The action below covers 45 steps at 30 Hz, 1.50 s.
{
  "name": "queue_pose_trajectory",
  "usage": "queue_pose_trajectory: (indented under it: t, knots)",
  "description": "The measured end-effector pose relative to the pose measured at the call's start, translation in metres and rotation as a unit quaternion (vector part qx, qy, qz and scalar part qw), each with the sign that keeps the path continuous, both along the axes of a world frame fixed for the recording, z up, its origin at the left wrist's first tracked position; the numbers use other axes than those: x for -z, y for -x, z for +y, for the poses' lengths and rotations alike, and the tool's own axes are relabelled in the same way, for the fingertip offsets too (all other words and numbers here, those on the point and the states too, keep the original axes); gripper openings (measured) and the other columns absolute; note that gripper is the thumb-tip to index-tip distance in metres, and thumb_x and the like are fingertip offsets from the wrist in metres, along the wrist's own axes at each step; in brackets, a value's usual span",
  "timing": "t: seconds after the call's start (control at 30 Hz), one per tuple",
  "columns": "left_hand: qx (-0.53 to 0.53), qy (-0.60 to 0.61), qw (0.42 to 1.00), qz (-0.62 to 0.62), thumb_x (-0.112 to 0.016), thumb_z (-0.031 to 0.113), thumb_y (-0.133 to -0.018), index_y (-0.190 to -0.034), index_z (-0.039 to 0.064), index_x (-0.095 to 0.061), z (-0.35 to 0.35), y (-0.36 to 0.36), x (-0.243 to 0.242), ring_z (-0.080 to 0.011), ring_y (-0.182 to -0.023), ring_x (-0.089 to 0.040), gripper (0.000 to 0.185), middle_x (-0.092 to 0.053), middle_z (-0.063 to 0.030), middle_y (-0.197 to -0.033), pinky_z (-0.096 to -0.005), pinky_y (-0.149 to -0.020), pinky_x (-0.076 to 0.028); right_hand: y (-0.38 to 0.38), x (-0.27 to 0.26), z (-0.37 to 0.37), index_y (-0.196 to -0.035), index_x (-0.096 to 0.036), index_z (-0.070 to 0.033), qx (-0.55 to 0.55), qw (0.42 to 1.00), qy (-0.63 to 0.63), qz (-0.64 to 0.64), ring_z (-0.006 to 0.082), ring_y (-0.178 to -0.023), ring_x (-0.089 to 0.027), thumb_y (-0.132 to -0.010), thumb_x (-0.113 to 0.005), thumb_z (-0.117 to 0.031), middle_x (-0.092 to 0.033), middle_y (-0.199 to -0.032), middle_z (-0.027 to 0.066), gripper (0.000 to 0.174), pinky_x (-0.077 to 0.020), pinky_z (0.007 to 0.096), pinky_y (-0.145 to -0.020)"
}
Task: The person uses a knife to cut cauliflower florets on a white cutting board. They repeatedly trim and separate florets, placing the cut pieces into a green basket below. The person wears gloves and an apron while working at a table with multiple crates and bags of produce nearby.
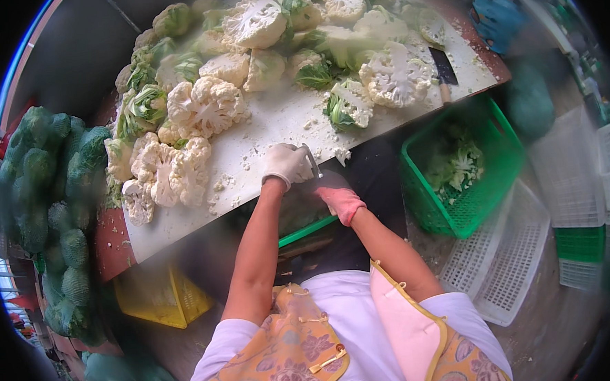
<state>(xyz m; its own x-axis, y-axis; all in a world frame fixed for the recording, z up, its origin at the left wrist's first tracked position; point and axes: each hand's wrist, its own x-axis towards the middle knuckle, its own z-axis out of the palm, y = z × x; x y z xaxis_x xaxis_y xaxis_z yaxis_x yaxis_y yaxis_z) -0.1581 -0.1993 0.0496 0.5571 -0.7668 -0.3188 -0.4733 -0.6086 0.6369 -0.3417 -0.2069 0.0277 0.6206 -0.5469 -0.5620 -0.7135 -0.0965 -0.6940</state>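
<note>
My left hand, in a white glove, is over the front edge of the white board with its fingers curled. Something pale shows under it, but the blur hides what it is. My right hand, in a pink glove, is just below and to the right, its fingers curled around a tool that is mostly hidden. A narrow metal strip stands between the hands, beside the left fingertips. Cut cauliflower halves are heaped on the board's left and far side, and a leafy cauliflower piece lies nearer.
A cleaver lies at the board's right end. Below it stands a green plastic crate holding trimmings, beside white crates. Under the board are a yellow crate and another green crate's rim. Green net sacks are piled left.
</note>
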Motion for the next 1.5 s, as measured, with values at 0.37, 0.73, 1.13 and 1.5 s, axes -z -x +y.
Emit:
queue_pose_trajectory:
  t: [0.37,0.73,1.13,1.5]
  knots:
    - [0.077,0.119,0.988,-0.056,-0.077,0.03,-0.076,-0.124,0.004,-0.062,-0.126,0.033,-0.024,-0.028,-0.098,-0.066,0.056,-0.069,-0.0162,-0.11,-0.0357,-0.087,-0.05,0.045,-0.037,-0.059,-0.103,-0.064,-0.011,0.414,0.839,-0.114,-0.335,0.0099,-0.084,-0.057,-0.089,-0.07,-0.018,-0.063,-0.094,-0.0021,0.017,-0.0476,0.0276,-0.074]
    - [-0.011,0.149,0.989,0.002,-0.072,-0.003,-0.074,-0.108,-0.001,-0.07,-0.005,-0.07,-0.034,-0.0173,-0.08,-0.067,0.034,-0.073,-0.0108,-0.094,-0.0311,-0.077,-0.053,0.014,-0.047,-0.05,-0.1,-0.057,-0.003,-0.003,0.956,0.229,-0.183,0.039,-0.078,-0.063,-0.083,-0.065,-0.024,-0.065,-0.081,0.0216,0.028,-0.0477,0.0451,-0.069]
    - [0.12,0.024,0.978,-0.171,-0.073,0.001,-0.071,-0.111,0.002,-0.063,0.004,-0.08,-0.049,-0.0293,-0.099,-0.065,0.041,-0.067,-0.0153,-0.109,-0.036,-0.086,-0.051,-0.034,-0.026,-0.064,-0.099,-0.058,-0.003,-0.12,0.951,0.256,-0.123,0.0394,-0.086,-0.062,-0.085,-0.053,-0.018,-0.065,-0.093,0.0202,0.021,-0.048,0.0452,-0.076]
    - [0.126,0.051,0.972,-0.193,-0.075,0.006,-0.071,-0.106,0.004,-0.063,0.009,-0.073,-0.053,-0.0351,-0.102,-0.061,0.037,-0.065,-0.0163,-0.107,-0.0398,-0.087,-0.049,-0.034,-0.06,-0.07,-0.12,-0.06,-0.006,-0.137,0.98,0.138,0.033,0.0335,-0.124,-0.051,-0.092,-0.048,-0.031,-0.058,-0.129,0.0179,0.039,-0.0404,0.0384,-0.101]
